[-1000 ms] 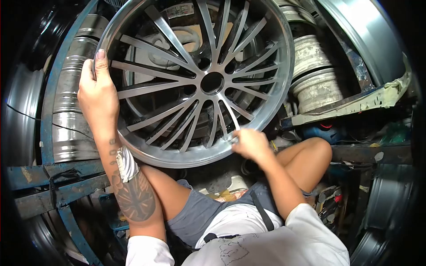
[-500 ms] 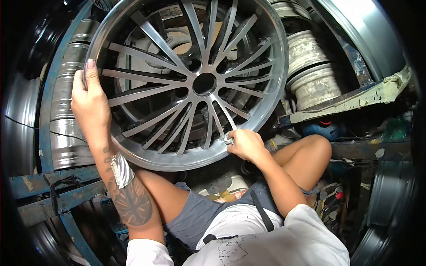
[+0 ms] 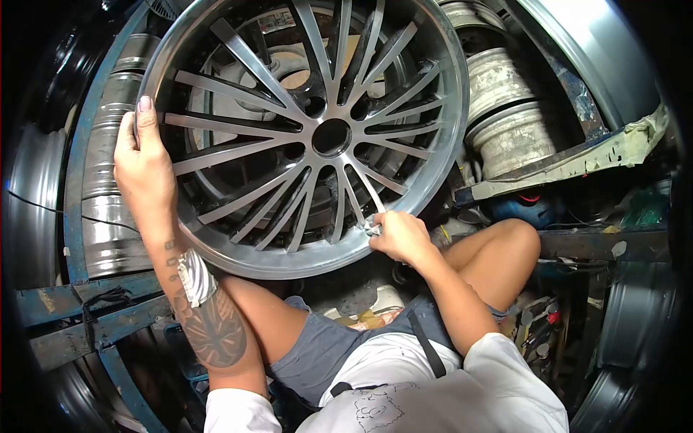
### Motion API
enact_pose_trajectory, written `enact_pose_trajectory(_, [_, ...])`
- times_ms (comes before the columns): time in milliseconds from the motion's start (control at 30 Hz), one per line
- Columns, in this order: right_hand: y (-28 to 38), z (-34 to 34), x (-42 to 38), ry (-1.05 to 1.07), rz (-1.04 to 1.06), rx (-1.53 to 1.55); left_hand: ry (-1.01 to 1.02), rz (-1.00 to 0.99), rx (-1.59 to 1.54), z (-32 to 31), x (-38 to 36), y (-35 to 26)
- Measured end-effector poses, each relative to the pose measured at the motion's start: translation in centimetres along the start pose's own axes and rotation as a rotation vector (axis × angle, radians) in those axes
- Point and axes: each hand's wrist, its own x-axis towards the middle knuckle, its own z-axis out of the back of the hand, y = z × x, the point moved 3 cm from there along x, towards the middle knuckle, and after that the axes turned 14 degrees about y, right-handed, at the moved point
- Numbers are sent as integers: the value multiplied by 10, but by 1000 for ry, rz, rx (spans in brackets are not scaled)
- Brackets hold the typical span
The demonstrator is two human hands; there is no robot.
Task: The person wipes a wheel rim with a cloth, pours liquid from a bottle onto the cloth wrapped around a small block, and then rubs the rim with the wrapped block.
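A large multi-spoke alloy wheel rim (image 3: 328,137) with bright spoke faces and black recesses stands tilted in front of me. My left hand (image 3: 146,169) grips its left edge, thumb on the front lip and fingers curled behind. At the lower right of the rim, my right hand (image 3: 401,234) is closed around a small greyish piece, perhaps cloth or abrasive paper (image 3: 372,226), and presses it where a spoke meets the lip. Most of that piece is hidden by the fingers. Behind the spokes another wheel (image 3: 245,86) shows in part.
Stacked silver rims (image 3: 112,224) stand behind a blue metal frame (image 3: 76,180) on the left. More dusty rims (image 3: 512,137) lie on the right, beside a taped rack bar (image 3: 570,169). Tools (image 3: 538,325) hang or lie near my right leg. My legs are bent below the wheel.
Hardly anything differs. My left hand and the wheel have shifted very slightly left; my right hand stays at the same spot on the lip.
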Motion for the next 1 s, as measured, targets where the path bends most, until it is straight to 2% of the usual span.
enact_pose_trajectory(133, [-10,25,-2,16,-54,40,59,2,-20,4,-1,-10])
enact_pose_trajectory(267, [9,-8,-7,-29,-65,-17,26,7,-19,4,-1,0])
enact_pose_trajectory(400, [-13,15,-4,15,-83,134,46,5,-22,4,-5,-9])
enact_pose_trajectory(467, [-8,-11,-4,-161,-100,67,28,-10,0,3,-5,-5])
enact_pose_trajectory(533, [8,-13,-10,-80,-119,46,-7,14,85,3,-11,-18])
enact_pose_trajectory(600, [-15,-2,-5,-105,-99,85,17,56,128,3,-16,-31])
enact_pose_trajectory(667, [-20,11,-6,-10,-135,181,-52,-59,127,3,-11,-20])
enact_pose_trajectory(733, [-10,-1,-7,-44,-76,79,-93,-131,134,0,-10,-22])
enact_pose_trajectory(767, [-8,-4,-5,-41,-46,57,-8,-14,96,2,-12,-27])
enact_pose_trajectory(867, [-10,14,-4,4,-47,15,-58,-12,16,1,-8,-16])
enact_pose_trajectory(933, [-5,7,-2,-70,-50,-46,-73,-36,12,2,-4,-10])
enact_pose_trajectory(1000, [2,-5,0,-23,-12,-67,-45,-21,5,0,-5,-8])
